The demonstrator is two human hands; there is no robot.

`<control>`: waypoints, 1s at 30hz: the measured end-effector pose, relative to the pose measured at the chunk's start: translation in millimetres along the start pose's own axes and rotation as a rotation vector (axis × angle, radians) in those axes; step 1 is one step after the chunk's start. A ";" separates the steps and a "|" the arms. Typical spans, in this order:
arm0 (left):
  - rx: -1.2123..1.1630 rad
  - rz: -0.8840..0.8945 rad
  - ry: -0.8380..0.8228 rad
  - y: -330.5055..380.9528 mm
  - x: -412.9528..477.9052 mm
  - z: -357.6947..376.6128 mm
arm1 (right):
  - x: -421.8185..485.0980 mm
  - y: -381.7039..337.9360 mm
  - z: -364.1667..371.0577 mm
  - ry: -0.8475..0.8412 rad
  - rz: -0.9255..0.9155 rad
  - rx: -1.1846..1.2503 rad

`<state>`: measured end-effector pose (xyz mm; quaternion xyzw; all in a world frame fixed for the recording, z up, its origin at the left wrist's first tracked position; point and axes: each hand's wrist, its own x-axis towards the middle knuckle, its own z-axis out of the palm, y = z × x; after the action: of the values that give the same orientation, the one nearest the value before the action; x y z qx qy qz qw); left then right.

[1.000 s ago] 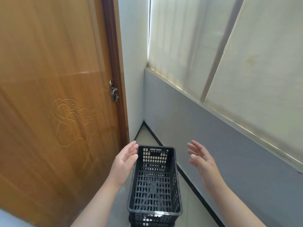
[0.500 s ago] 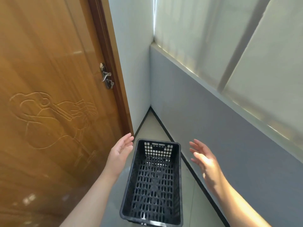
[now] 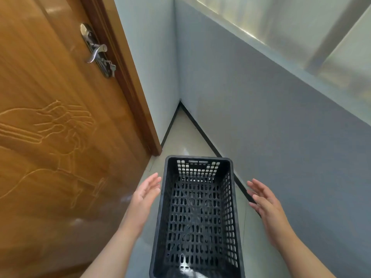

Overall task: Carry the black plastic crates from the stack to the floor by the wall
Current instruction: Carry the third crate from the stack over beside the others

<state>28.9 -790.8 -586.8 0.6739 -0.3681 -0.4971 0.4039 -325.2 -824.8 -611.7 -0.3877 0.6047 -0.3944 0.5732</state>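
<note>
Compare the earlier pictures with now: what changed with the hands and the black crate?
The view tipped down and closed in on the black plastic crate; the door handle now shows larger. The left hand and right hand dropped lower beside the crate's long sides. Nothing was gripped or let go. Both hands stay open, flanking the crate.

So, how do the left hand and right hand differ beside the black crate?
The left hand lies close beside the black plastic crate; the right hand is farther from it. The left hand is by the brown wooden door, the right hand by the grey wall. Both are open, palms inward, holding nothing.
</note>
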 end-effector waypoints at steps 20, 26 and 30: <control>-0.007 -0.285 0.025 -214.9 87.9 16.3 | 73.8 198.0 -10.1 -0.007 0.232 -0.018; -0.074 -0.308 -0.058 -231.2 103.2 23.8 | 86.0 221.5 -8.5 -0.140 0.227 -0.005; -0.130 -0.300 -0.076 -237.6 104.8 31.9 | 91.9 235.9 -0.3 -0.155 0.211 0.055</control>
<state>45.1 -794.9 -847.9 0.6744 -0.2455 -0.5999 0.3537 -333.3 -817.9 -864.7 -0.3355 0.5848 -0.3173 0.6668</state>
